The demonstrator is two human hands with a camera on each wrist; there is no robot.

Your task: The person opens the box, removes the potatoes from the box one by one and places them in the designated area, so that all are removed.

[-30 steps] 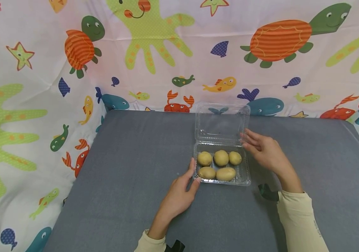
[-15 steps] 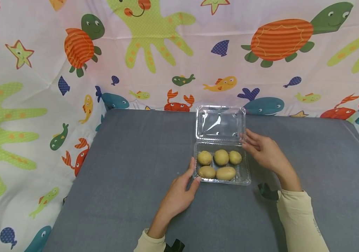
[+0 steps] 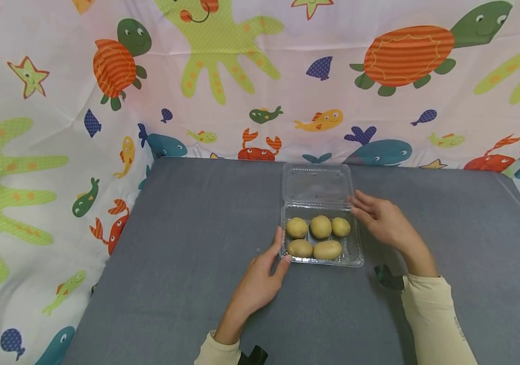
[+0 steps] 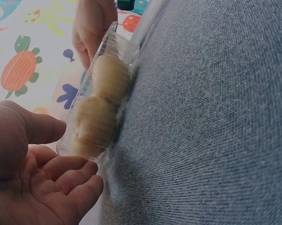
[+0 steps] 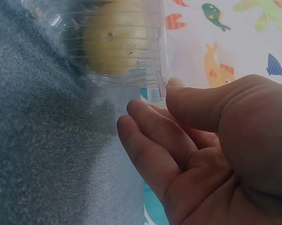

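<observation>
A clear plastic clamshell box [image 3: 354,248] rests on the grey cloth, its lid [image 3: 317,185] swung up and leaning away at the back. Several potatoes [image 3: 327,250] lie inside the base in two rows. At the box's left side, my left hand [image 3: 260,284] touches the wall with extended fingers, the thumb by the near corner. My right hand [image 3: 385,220] is at the back right corner near the hinge. In the right wrist view, its thumb touches the plastic edge [image 5: 160,86], and the loosely bent fingers [image 5: 145,140] lie below the corner.
Grey cloth [image 3: 196,228] covers the table. Behind and to the left hangs a white curtain [image 3: 242,45] printed with sea animals. Black straps [image 3: 387,278] show at both wrists beside the pale sleeves [image 3: 429,309].
The lid has tilted further back, so its top edge sits lower in the head view. Both hands and the potatoes have stayed in place.
</observation>
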